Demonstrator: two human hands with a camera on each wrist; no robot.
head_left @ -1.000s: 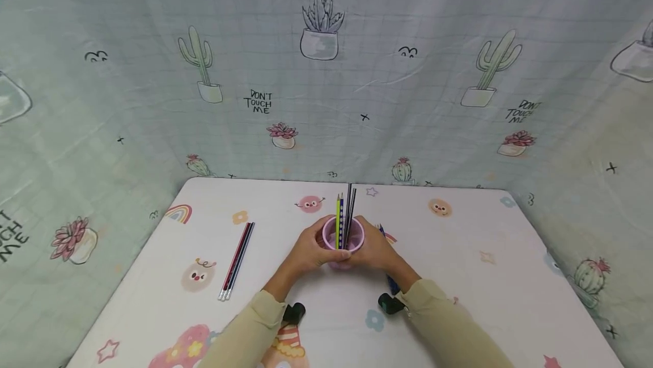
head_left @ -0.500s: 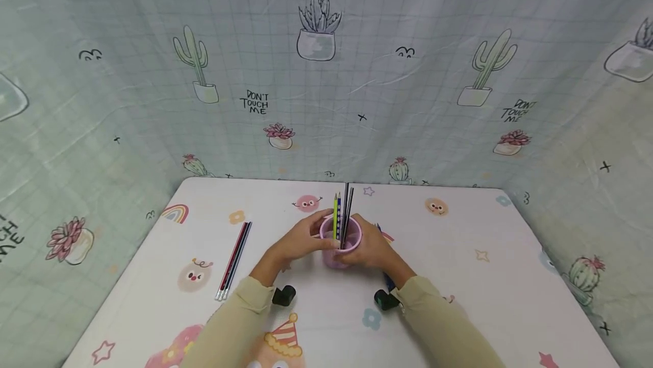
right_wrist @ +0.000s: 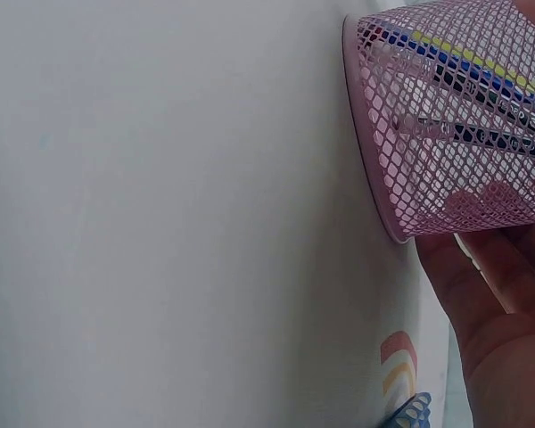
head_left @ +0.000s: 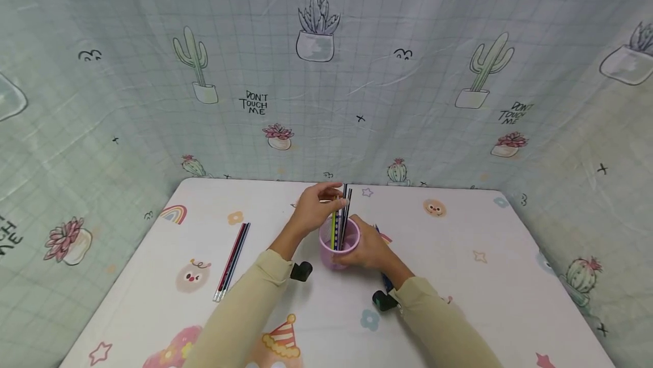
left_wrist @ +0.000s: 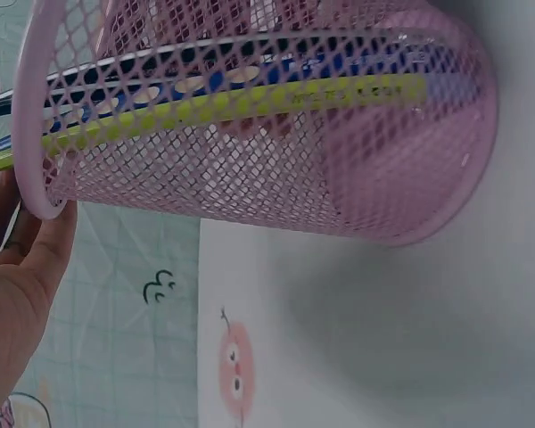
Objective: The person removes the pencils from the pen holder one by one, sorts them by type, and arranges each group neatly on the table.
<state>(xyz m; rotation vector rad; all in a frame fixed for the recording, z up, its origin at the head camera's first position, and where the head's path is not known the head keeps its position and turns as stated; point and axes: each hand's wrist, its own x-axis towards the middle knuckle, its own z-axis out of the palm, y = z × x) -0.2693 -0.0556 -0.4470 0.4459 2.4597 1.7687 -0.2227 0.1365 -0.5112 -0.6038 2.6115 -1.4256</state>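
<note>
A pink mesh pencil cup [head_left: 331,259] stands on the table in the head view, with several pencils upright in it. One is a yellow-green pencil [left_wrist: 250,105], another a blue pencil with pale spots [left_wrist: 267,73]; dark ones [head_left: 347,209] lean beside them. My right hand [head_left: 368,246] grips the cup's right side, thumb across the front and fingers [right_wrist: 499,276] round the far side. Above the rim my left hand [head_left: 313,209] reaches about the pencil tops, thumb and fingers spread on either side of them; no firm hold shows.
On the left of the white patterned table [head_left: 449,254] lies a row of dark red and dark blue pencils [head_left: 232,260]. More blue pencils [head_left: 386,281] lie partly hidden under my right wrist. A printed cloth [head_left: 423,84] hangs behind and at the sides.
My left hand has let go of the cup's left side and risen to the pencil tops. My right hand has kept its grip on the cup, which stays in nearly the same spot.
</note>
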